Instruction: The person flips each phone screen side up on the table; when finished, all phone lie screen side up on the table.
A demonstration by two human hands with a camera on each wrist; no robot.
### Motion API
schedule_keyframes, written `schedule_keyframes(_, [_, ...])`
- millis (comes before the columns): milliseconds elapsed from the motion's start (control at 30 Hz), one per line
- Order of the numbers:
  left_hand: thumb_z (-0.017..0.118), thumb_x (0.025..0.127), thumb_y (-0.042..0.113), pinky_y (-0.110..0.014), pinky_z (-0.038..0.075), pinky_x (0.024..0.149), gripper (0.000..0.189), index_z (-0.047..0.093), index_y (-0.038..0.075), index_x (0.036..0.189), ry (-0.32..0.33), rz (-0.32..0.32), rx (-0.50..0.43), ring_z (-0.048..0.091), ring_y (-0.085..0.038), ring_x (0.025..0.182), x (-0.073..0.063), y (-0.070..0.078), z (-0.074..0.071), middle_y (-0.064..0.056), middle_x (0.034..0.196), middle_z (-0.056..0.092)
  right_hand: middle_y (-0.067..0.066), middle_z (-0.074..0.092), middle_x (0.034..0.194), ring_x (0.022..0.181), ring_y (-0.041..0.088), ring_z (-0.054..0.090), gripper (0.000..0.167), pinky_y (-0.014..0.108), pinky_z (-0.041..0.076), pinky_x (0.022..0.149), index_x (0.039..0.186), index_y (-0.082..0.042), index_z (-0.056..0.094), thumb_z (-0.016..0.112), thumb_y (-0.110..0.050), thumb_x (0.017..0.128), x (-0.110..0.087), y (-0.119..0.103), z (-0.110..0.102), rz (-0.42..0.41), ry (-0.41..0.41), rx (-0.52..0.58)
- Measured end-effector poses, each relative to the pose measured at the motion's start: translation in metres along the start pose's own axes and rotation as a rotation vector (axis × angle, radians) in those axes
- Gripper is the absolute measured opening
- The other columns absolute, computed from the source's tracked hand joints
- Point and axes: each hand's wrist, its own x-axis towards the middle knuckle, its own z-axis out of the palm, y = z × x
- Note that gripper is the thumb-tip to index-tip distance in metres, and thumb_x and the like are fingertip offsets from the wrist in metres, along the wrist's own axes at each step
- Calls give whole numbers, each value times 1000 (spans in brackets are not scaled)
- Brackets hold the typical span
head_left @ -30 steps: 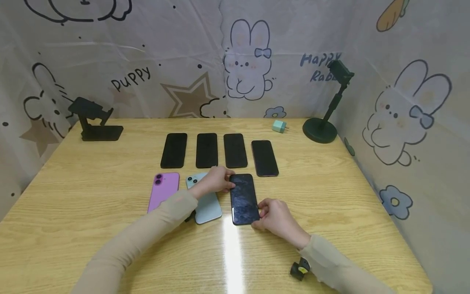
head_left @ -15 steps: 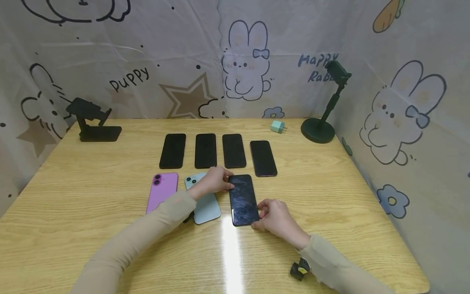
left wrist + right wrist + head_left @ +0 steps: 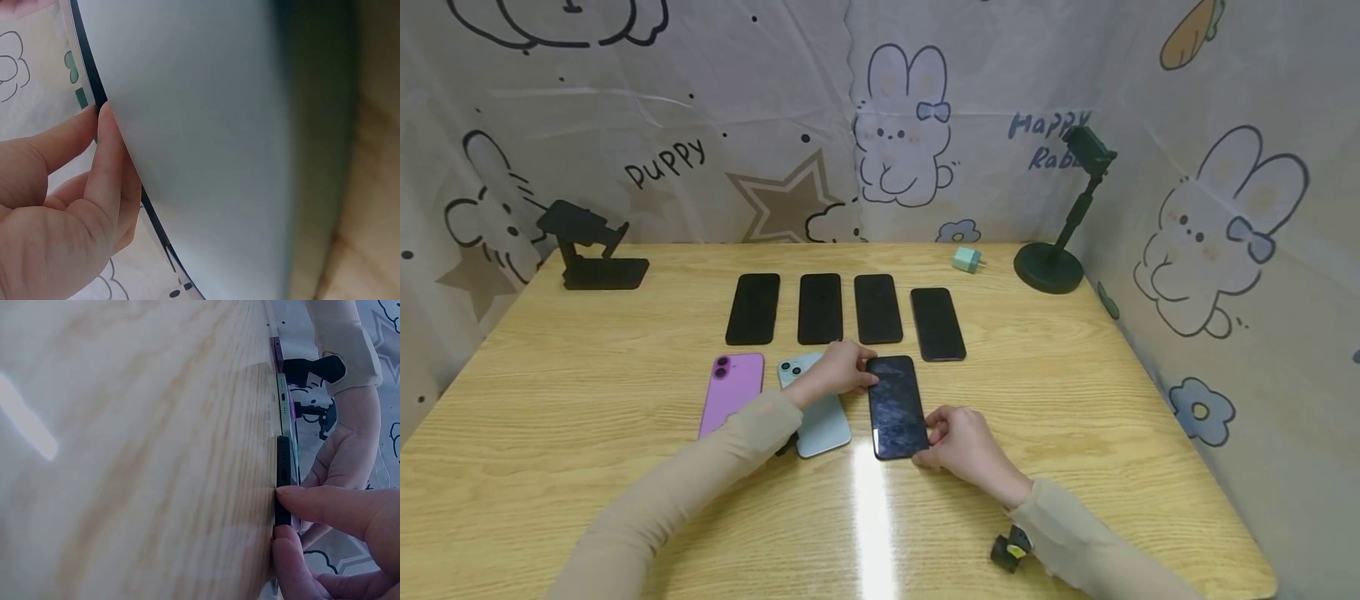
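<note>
A black smartphone (image 3: 898, 408) lies screen up near the middle of the table, its glossy face mirroring the backdrop. My left hand (image 3: 842, 367) holds it at the upper left corner, reaching across a light blue smartphone (image 3: 824, 427) that lies camera side up. My right hand (image 3: 964, 443) grips the lower right corner; in the right wrist view its thumb (image 3: 325, 503) presses the phone's bottom edge. Left of these, a purple smartphone (image 3: 736, 385) shows its back, partly under my left sleeve. In the left wrist view, a pale phone back (image 3: 200, 125) fills the middle, close to the camera.
Several dark smartphones, among them the rightmost phone (image 3: 938, 323) and leftmost phone (image 3: 753, 308), lie in a row behind. A mint charger plug (image 3: 967, 259) and a green stand (image 3: 1051, 267) are at the back right. A black stand (image 3: 602, 271) stands back left.
The view has shifted slightly. Both hands keep their hold on the black smartphone, which stays in nearly the same place.
</note>
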Motion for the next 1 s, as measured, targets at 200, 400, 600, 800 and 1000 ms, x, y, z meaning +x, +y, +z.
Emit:
schedule_keyframes(200, [68,89,11,-20,52,59,51,51,-1,136,-19,0,-24,69,-12,68,-2,-2,-3,-10,82,65,2,60,78,69,13,52,50,29,46,63,99,0,65,90,-22,62,0,-3,1,-8,16,-56])
schedule_keyframes(400, [68,90,15,-24,50,64,46,56,-1,131,-2,22,14,66,-13,73,-10,-4,-18,-15,103,68,5,62,90,76,15,55,59,33,49,68,108,0,64,90,-31,63,-4,-13,0,-65,60,-129])
schedule_keyframes(600, [66,91,18,-29,52,70,39,61,0,125,25,16,22,67,-18,78,-18,-13,-36,-18,110,65,6,62,95,72,10,57,54,26,49,63,109,-1,64,87,-28,69,-8,-26,7,-127,17,-99])
schedule_keyframes(800, [67,90,16,-40,50,85,34,65,-3,117,114,42,90,60,-28,98,-22,-30,-49,-21,112,65,9,58,98,67,6,59,51,19,49,60,115,4,60,81,-24,77,-5,-42,25,-251,-108,-49])
schedule_keyframes(1000, [67,89,17,-44,48,94,36,64,-4,118,119,23,157,59,-34,110,-25,-40,-55,-22,117,65,11,55,105,80,14,54,68,29,49,70,126,5,53,79,-35,78,2,-60,43,-266,-147,-148])
